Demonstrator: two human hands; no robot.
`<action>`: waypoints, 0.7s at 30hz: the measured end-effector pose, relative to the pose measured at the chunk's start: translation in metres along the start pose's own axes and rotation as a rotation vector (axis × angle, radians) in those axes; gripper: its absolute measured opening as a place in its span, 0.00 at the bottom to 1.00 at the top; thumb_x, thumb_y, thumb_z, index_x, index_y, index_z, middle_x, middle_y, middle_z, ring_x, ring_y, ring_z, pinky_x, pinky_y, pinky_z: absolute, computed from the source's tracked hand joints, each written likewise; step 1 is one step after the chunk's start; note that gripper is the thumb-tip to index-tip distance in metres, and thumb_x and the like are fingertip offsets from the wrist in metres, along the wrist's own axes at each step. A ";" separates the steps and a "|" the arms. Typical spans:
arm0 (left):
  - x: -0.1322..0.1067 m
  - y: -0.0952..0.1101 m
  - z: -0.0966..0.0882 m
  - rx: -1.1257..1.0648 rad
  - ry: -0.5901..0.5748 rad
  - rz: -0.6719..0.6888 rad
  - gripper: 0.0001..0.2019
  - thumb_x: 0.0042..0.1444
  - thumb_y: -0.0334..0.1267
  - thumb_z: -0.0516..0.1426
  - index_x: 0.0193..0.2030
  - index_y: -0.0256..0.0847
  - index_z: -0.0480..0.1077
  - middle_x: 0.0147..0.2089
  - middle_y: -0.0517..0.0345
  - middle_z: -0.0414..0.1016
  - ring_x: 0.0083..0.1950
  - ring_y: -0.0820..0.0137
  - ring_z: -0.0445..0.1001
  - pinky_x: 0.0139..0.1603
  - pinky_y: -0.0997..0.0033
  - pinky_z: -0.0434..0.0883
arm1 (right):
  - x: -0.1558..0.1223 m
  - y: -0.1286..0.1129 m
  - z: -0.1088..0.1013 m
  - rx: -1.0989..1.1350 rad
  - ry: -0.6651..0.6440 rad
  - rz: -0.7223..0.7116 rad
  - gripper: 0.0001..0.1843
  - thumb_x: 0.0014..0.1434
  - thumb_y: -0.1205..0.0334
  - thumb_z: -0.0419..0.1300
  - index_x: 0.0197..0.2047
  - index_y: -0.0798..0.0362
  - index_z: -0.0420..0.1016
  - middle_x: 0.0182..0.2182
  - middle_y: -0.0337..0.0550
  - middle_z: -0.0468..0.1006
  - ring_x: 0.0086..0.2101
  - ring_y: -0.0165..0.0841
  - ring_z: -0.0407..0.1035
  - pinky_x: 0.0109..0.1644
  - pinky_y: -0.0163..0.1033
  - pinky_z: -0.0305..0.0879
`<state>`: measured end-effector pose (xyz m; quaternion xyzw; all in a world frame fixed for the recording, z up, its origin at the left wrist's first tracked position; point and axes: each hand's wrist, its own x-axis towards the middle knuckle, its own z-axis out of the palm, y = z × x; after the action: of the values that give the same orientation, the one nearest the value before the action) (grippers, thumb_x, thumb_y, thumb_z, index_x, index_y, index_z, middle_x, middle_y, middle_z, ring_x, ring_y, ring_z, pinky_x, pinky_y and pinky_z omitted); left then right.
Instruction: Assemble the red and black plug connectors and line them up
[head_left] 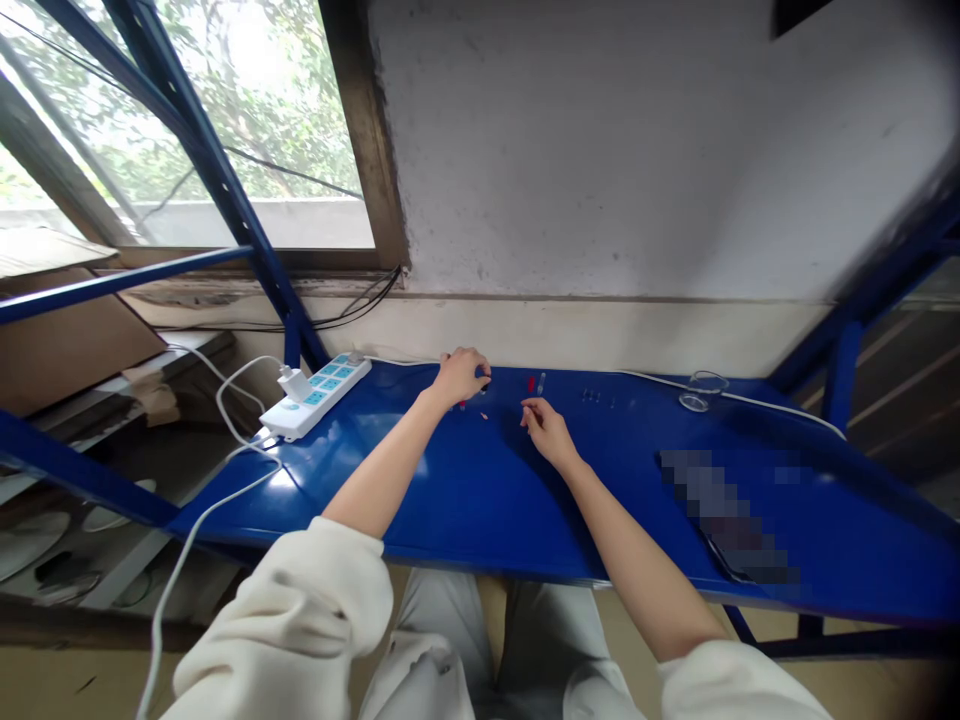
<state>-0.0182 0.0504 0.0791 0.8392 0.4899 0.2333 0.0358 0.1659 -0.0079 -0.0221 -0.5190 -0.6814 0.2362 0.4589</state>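
My left hand [459, 375] rests on the blue metal shelf [465, 500] near the wall, its fingers curled round a small dark thing I cannot make out. My right hand [546, 428] lies a little to the right and nearer me, fingertips pinched together just below some tiny red pieces [531, 383] and a small clear vial-like piece [541, 381]. A tiny red bit [484, 415] lies between the two hands. Both sleeves are cream coloured and pushed up.
A white power strip [319, 395] with a plugged-in white charger and cable lies at the shelf's left end. Small dark parts [592, 396] and a clear round dish [697, 392] sit to the right. A blurred patch covers something at the right front. Blue rack struts frame both sides.
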 end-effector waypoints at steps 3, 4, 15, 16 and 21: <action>0.000 -0.010 0.005 0.043 -0.065 -0.035 0.03 0.45 0.35 0.58 0.30 0.42 0.72 0.40 0.53 0.72 0.49 0.57 0.64 0.49 0.53 0.57 | 0.000 0.000 0.001 -0.024 -0.022 -0.010 0.15 0.58 0.55 0.45 0.43 0.54 0.64 0.25 0.40 0.72 0.24 0.29 0.65 0.30 0.35 0.60; -0.001 -0.012 0.008 0.041 -0.070 -0.051 0.03 0.45 0.35 0.58 0.29 0.42 0.72 0.41 0.53 0.72 0.49 0.57 0.64 0.49 0.52 0.57 | 0.000 0.000 0.001 -0.030 -0.024 -0.011 0.15 0.58 0.55 0.45 0.43 0.53 0.64 0.25 0.40 0.72 0.24 0.30 0.65 0.30 0.35 0.60; -0.009 -0.025 0.026 0.008 -0.072 -0.180 0.03 0.44 0.36 0.59 0.29 0.43 0.73 0.41 0.54 0.72 0.49 0.59 0.64 0.48 0.54 0.56 | -0.002 -0.002 0.000 -0.054 -0.034 -0.014 0.14 0.58 0.57 0.45 0.42 0.53 0.65 0.25 0.40 0.72 0.26 0.30 0.67 0.31 0.35 0.60; -0.009 -0.026 0.025 0.009 -0.077 -0.186 0.03 0.44 0.36 0.59 0.28 0.43 0.73 0.40 0.54 0.72 0.49 0.59 0.64 0.48 0.55 0.57 | -0.002 -0.003 0.000 -0.054 -0.034 -0.014 0.14 0.58 0.57 0.45 0.42 0.53 0.65 0.25 0.40 0.72 0.26 0.30 0.67 0.31 0.35 0.60; -0.010 -0.028 0.025 0.009 -0.085 -0.197 0.03 0.44 0.37 0.58 0.28 0.44 0.73 0.40 0.55 0.72 0.49 0.60 0.65 0.48 0.56 0.57 | -0.002 -0.005 -0.001 -0.055 -0.050 0.001 0.14 0.58 0.57 0.45 0.43 0.53 0.65 0.25 0.40 0.73 0.25 0.30 0.67 0.30 0.35 0.60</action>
<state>-0.0343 0.0608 0.0452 0.7963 0.5690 0.1908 0.0756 0.1641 -0.0118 -0.0181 -0.5258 -0.6988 0.2304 0.4268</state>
